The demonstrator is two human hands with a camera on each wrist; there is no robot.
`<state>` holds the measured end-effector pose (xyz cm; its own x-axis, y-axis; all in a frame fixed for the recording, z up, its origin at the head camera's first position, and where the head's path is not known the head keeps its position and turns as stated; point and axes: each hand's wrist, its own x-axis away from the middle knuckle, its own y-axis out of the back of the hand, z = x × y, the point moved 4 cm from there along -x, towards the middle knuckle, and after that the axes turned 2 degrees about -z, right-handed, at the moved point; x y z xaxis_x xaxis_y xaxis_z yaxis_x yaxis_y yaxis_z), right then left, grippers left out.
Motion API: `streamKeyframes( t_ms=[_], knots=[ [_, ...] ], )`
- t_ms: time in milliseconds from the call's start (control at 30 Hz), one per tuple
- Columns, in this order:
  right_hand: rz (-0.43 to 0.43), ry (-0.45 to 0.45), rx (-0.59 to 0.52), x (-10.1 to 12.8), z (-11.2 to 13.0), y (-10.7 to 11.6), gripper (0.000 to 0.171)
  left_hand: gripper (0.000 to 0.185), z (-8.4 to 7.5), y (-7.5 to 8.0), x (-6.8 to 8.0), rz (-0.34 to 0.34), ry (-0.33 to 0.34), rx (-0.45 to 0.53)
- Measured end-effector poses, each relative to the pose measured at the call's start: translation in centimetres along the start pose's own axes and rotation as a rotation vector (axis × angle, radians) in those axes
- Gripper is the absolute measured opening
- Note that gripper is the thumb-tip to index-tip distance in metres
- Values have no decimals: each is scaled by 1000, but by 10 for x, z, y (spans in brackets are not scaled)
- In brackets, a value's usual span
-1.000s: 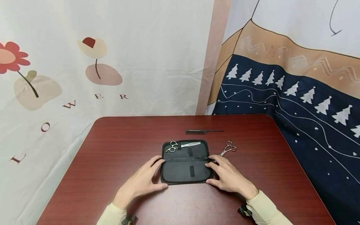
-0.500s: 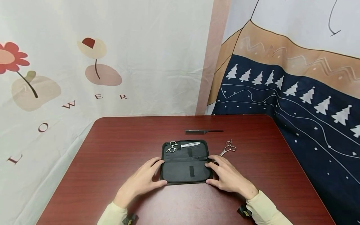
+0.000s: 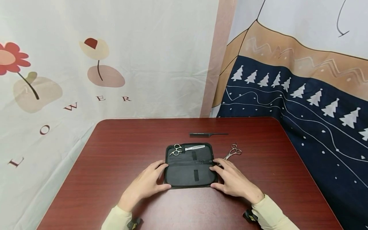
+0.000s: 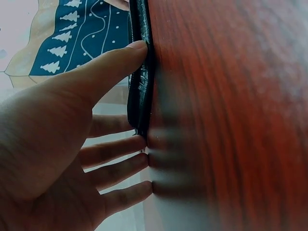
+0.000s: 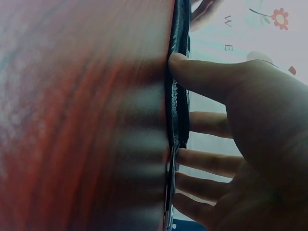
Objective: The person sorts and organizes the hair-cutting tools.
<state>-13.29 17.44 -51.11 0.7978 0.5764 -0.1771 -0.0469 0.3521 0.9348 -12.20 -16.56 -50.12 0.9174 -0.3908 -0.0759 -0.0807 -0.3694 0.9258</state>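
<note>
From above, the black case (image 3: 189, 167) lies open on the desk (image 3: 115, 153), with the left hand (image 3: 145, 185) and right hand (image 3: 234, 182) flat against its sides. The wrist views show the thumbs (image 4: 108, 67) touching the case's zipper edge, and something shiny, maybe the scissors (image 3: 232, 152), under the right fingers (image 5: 202, 161).

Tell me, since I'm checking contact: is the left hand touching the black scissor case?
Touching: the left wrist view shows the left hand's thumb pressed against the black scissor case edge.

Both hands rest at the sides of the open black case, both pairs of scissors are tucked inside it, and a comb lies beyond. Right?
Not quite: the head view shows only one pair of scissors inside the black case; the other pair lies on the table to its right.
</note>
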Motion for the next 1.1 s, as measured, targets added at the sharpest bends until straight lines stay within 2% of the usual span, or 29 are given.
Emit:
streamKeyframes(
  t_ms=[333,567,833,1100],
  knots=[
    [19,-10,-9,0,1,1,57,78,0,1,-1,11,11,16],
    [32,-38,-69,1,-8,11,60,78,0,1,-2,14,5,13],
    [-61,-72,-86,-1,-41,33,61,79,0,2,-3,21,4,15],
    [-45,-117,-105,-7,-80,47,64,79,-1,4,-2,15,0,10]
  ],
)
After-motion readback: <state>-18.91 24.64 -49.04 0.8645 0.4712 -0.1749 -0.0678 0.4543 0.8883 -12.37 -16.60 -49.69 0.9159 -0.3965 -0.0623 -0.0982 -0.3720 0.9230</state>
